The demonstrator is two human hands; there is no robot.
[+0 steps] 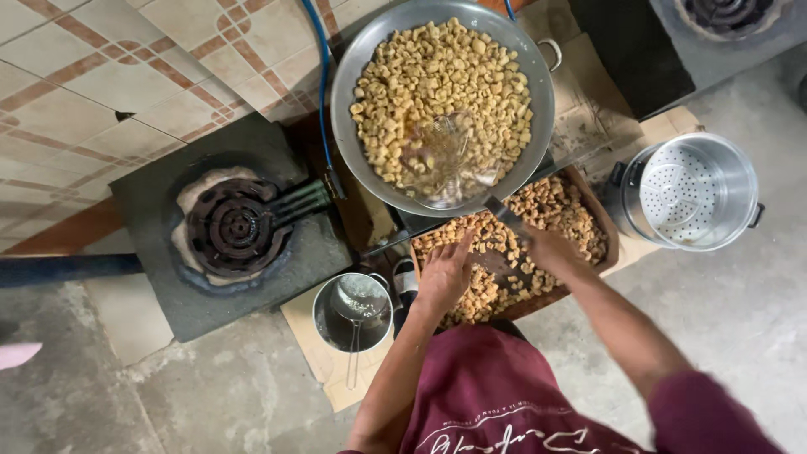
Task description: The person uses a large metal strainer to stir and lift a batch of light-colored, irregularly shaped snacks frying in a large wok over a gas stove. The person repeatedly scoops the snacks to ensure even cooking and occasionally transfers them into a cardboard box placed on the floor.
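No pkgs, labels, signs or screens in view.

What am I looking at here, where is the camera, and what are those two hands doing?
There is no machine here: a person is working with two bare hands, and the single picture comes from a camera worn on their head, looking straight down. The maroon shirt at the bottom is their own.

The big metal wok at the top is full of small tan pieces frying. The right hand grips the handle of a wire skimmer, whose basket is blurred over the wok. The left hand rests on similar pieces in a brown tray just below the wok.

To the left is an unused burner on a dark slab. Beside the left arm stands a small pot with a strainer in it. On the right is a metal steamer pot with a holed insert.
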